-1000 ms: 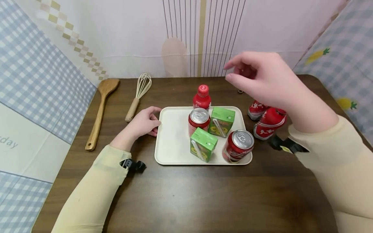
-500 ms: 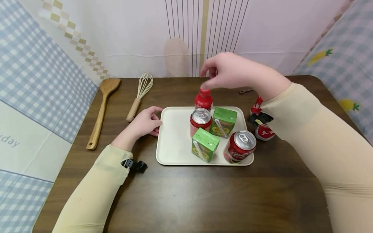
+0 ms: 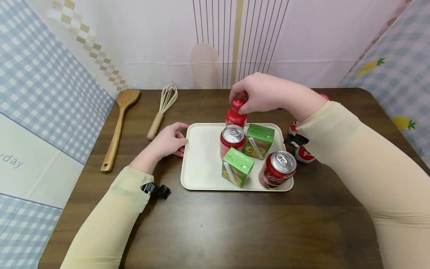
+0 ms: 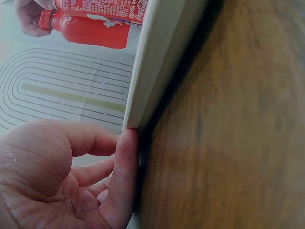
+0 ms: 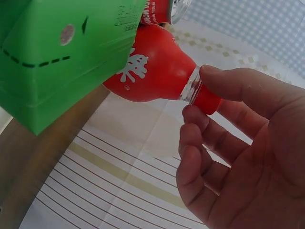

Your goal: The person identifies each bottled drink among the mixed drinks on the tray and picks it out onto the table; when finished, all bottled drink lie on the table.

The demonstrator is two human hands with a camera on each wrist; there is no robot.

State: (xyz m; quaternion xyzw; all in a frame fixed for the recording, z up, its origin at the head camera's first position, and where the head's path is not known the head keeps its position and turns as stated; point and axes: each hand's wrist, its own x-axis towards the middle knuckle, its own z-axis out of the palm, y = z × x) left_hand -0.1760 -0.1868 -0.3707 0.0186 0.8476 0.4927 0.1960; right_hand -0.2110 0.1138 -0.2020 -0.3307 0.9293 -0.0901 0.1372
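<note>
A cream tray (image 3: pixel 201 175) lies on the table, with my left hand (image 3: pixel 169 141) at its left edge. In the left wrist view the thumb and a finger (image 4: pixel 125 160) meet at the rim. My right hand (image 3: pixel 260 93) pinches a red drink bottle (image 3: pixel 236 118) by its cap and neck; the bottle stands upright at the tray's back rim. The right wrist view shows thumb and fingertips around the red cap (image 5: pixel 208 99). In front of the bottle are a red soda can (image 3: pixel 232 139), two green juice boxes (image 3: pixel 236 168) and another red can (image 3: pixel 277 170).
Left of the tray lie a wooden spatula (image 3: pixel 117 134) and a whisk (image 3: pixel 163 110). Red printed drink containers (image 3: pixel 305 154) stand at the right, partly hidden by the right forearm. Curtains border the table's back and sides.
My right hand has come left from above the table's right side and down onto the bottle, taking hold of its cap. The left hand has stayed at the tray's edge.
</note>
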